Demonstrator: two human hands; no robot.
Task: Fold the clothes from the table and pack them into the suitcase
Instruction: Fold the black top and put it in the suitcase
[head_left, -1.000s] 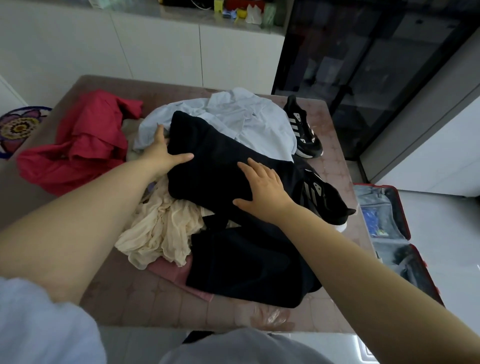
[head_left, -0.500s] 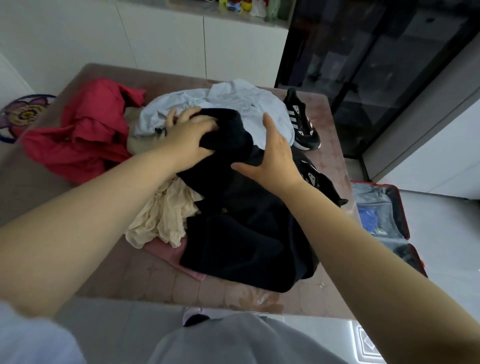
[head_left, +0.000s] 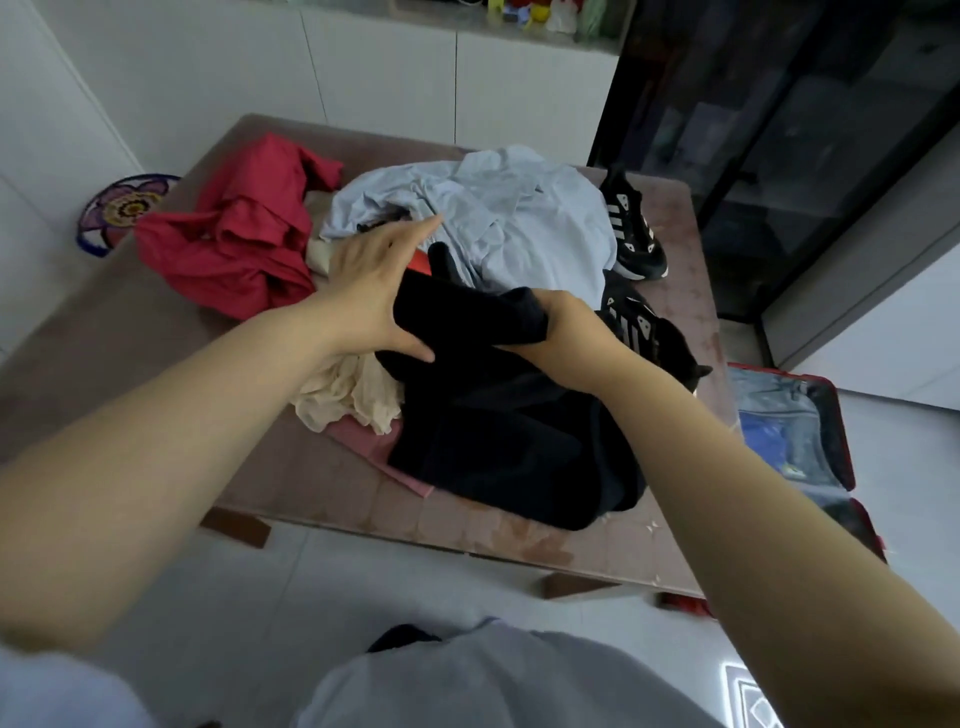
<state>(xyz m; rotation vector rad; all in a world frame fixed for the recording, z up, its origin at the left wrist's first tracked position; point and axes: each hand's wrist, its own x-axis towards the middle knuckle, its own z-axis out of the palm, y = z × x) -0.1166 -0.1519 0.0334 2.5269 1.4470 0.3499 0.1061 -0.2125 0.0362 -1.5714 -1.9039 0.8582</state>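
Two hands are working on one piece: we are folding the black garment (head_left: 493, 431), which is lying on the near right part of the tabletop (head_left: 114, 338), partly over a cream cloth (head_left: 348, 395) and a pink one (head_left: 363, 447). Our right grip (head_left: 566, 332) is clamping round the doubled-over upper end, with the fingers curling under the fold. Our left grip (head_left: 363, 280) is lying against the other end of that fold with straight, spread fingers and the thumb running along the lower edge. It is bracing the cloth rather than pinching it.

We are judging this fabric as soft and limp, thick enough to carry some weight and not slippery. It is slumping wherever nothing is supporting it, and the lower half is sagging in loose ridges toward the near edge. So we are wanting a hold at both ends of the fold line, with one palm sliding underneath before any lift, or the layers will be spilling open.

Behind it, a pale blue shirt (head_left: 519, 218) and a red garment (head_left: 244, 244) are waiting unfolded. One shoe (head_left: 639, 322) is sitting against the black cloth on the right, and we are expecting it could drag along. Its partner (head_left: 631, 239) is standing farther back. Down on the floor to the right, the suitcase (head_left: 844, 441) is lying open.
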